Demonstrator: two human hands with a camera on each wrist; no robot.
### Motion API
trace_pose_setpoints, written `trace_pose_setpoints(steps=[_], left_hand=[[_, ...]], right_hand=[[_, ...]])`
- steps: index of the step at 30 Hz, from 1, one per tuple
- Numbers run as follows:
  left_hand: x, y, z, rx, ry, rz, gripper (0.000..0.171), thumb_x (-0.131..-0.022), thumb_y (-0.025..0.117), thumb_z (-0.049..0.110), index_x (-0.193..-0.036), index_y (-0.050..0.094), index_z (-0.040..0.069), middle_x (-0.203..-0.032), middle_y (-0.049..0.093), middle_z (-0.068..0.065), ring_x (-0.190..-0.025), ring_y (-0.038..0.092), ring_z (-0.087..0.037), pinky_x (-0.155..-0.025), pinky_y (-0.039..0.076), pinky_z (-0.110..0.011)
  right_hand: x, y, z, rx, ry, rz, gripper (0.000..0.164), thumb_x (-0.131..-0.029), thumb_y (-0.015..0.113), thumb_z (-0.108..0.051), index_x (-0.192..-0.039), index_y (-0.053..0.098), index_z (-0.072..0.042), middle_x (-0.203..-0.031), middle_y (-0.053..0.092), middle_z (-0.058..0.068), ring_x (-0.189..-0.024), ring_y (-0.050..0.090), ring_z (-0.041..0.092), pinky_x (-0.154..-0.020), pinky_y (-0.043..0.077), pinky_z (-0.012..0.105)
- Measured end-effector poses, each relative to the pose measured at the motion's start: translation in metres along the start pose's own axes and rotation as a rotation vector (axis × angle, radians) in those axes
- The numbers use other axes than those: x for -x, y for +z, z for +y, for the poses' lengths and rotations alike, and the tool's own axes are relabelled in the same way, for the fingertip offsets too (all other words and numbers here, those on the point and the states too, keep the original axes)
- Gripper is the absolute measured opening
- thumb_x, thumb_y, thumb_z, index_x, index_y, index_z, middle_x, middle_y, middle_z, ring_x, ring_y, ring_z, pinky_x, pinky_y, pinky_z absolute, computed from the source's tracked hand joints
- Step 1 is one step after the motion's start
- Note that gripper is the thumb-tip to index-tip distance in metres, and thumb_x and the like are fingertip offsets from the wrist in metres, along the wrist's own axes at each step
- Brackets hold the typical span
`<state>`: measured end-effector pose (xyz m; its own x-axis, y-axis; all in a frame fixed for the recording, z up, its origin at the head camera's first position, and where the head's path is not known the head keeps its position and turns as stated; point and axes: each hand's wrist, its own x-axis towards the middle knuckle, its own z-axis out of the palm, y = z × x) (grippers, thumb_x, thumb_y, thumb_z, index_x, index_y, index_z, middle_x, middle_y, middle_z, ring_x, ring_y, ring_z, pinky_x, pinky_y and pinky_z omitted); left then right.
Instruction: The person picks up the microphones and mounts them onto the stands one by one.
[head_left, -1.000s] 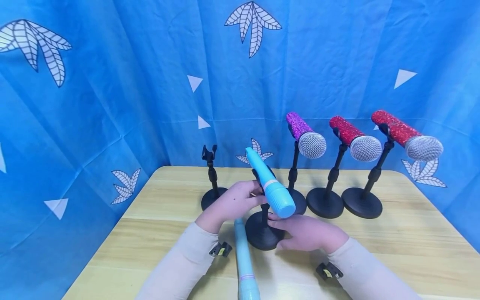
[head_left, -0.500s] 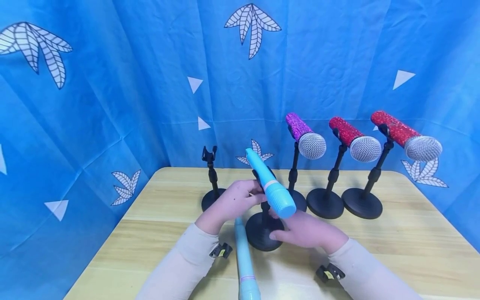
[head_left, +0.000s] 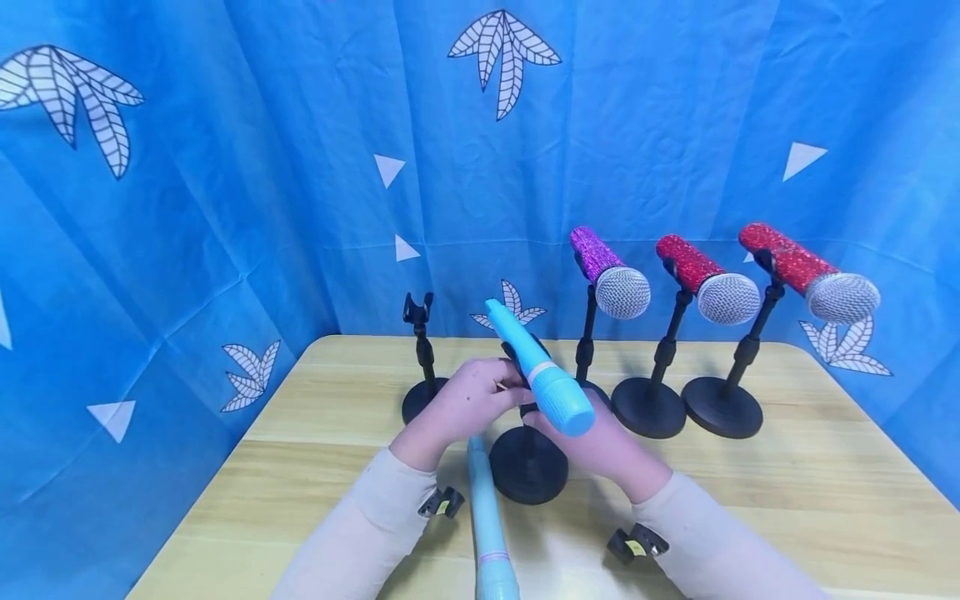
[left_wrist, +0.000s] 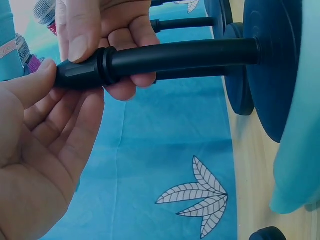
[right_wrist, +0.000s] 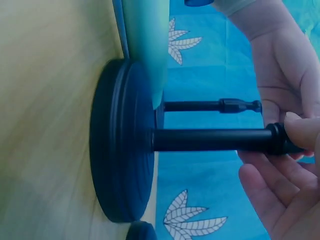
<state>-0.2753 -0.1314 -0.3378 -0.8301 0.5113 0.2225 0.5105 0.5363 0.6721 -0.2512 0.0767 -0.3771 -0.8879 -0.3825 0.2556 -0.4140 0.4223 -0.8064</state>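
Observation:
A light-blue microphone rests in the clip of a black desk microphone stand, tilted with its head toward me. My left hand pinches the stand's neck just below the clip. Lower on that neck, my right hand grips the collar at the top of the pole, thumb on one side and fingers on the other. In the right wrist view the round base sits on the table. A second light-blue microphone lies on the table left of the base, partly cut off by the frame's lower edge.
Behind on the left is a black stand with a bare clip. To the right, a purple glitter microphone and two red ones, the nearer red microphone and the far-right red microphone, sit on stands. A blue curtain hangs behind the table.
My right hand has moved up from beside the stand's base to the collar and now grips it. My left hand has stayed at the neck.

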Motion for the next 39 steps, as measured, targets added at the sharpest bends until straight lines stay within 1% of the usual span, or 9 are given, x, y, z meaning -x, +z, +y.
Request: trace_pose_setpoints(steps=[7,17,19,22,25,29,32,36,39], left_hand=[[0.002,-0.003,0.008,0.002,0.01,0.06,0.011,-0.101,0.065,0.027,-0.103,0.074,0.021,-0.091,0.066,0.012,-0.084,0.06,-0.013,-0.074,0.051,-0.035],[0.002,-0.013,0.016,0.083,0.037,0.111,0.013,-0.102,0.064,0.027,-0.09,0.065,0.02,-0.075,0.053,0.001,-0.069,0.051,-0.019,-0.062,0.043,-0.032],[0.0,-0.016,0.017,0.101,0.05,0.12,0.014,-0.101,0.064,0.026,-0.088,0.064,0.02,-0.074,0.052,0.0,-0.066,0.049,-0.019,-0.06,0.042,-0.031],[-0.003,-0.019,0.02,0.103,0.099,0.137,0.015,-0.101,0.064,0.024,-0.087,0.063,0.019,-0.073,0.051,0.0,-0.064,0.048,-0.018,-0.058,0.041,-0.031],[-0.005,-0.022,0.023,0.087,0.144,0.16,0.016,-0.1,0.065,0.021,-0.085,0.063,0.018,-0.071,0.049,0.001,-0.062,0.046,-0.017,-0.057,0.039,-0.03],[-0.005,-0.022,0.025,0.053,0.147,0.186,0.016,-0.1,0.065,0.02,-0.084,0.063,0.019,-0.071,0.051,0.003,-0.063,0.048,-0.015,-0.056,0.04,-0.029],[-0.005,-0.021,0.027,0.058,0.13,0.193,0.013,-0.1,0.064,0.022,-0.088,0.066,0.018,-0.079,0.058,0.005,-0.069,0.054,-0.012,-0.061,0.045,-0.03],[-0.003,-0.019,0.029,0.112,0.098,0.185,0.009,-0.102,0.062,0.021,-0.1,0.068,0.014,-0.095,0.066,0.004,-0.08,0.066,-0.008,-0.073,0.055,-0.031],[-0.004,-0.017,0.03,0.135,0.078,0.169,0.01,-0.103,0.062,0.02,-0.105,0.068,0.013,-0.101,0.067,0.003,-0.083,0.07,-0.008,-0.079,0.057,-0.031]], right_hand=[[0.0,0.002,0.003,-0.047,0.039,0.039,0.064,-0.09,0.08,-0.031,-0.141,0.046,-0.012,-0.114,0.059,0.005,-0.1,0.058,0.022,-0.083,0.051,0.04],[-0.004,0.005,0.006,0.057,-0.083,0.015,0.024,-0.093,0.076,-0.017,-0.111,0.064,-0.005,-0.091,0.065,0.0,-0.08,0.063,0.014,-0.074,0.055,0.034],[-0.005,0.005,0.004,0.086,-0.099,0.006,0.034,-0.094,0.074,-0.017,-0.124,0.063,-0.006,-0.09,0.067,-0.003,-0.08,0.064,0.012,-0.074,0.055,0.034],[-0.003,0.003,0.003,0.097,-0.105,0.0,0.065,-0.095,0.074,-0.017,-0.151,0.044,-0.009,-0.097,0.066,-0.004,-0.086,0.066,0.01,-0.08,0.056,0.034],[-0.002,0.002,0.002,0.11,-0.116,-0.003,0.08,-0.094,0.074,-0.017,-0.16,0.028,-0.014,-0.105,0.065,-0.002,-0.09,0.067,0.01,-0.082,0.056,0.034],[-0.002,0.003,0.003,0.151,-0.143,-0.006,0.046,-0.096,0.072,-0.022,-0.139,0.056,-0.015,-0.105,0.064,-0.003,-0.089,0.066,0.009,-0.081,0.056,0.034],[-0.003,0.003,0.004,0.154,-0.156,-0.005,0.023,-0.097,0.071,-0.025,-0.118,0.064,-0.019,-0.111,0.068,-0.006,-0.092,0.067,0.007,-0.085,0.056,0.036],[-0.005,0.004,0.005,0.12,-0.166,-0.006,0.019,-0.097,0.072,-0.024,-0.114,0.066,-0.018,-0.12,0.068,-0.006,-0.095,0.068,0.007,-0.089,0.055,0.037],[-0.004,0.003,0.004,0.119,-0.152,0.014,0.016,-0.095,0.074,-0.023,-0.106,0.063,-0.018,-0.103,0.069,-0.006,-0.086,0.067,0.007,-0.08,0.056,0.035]])
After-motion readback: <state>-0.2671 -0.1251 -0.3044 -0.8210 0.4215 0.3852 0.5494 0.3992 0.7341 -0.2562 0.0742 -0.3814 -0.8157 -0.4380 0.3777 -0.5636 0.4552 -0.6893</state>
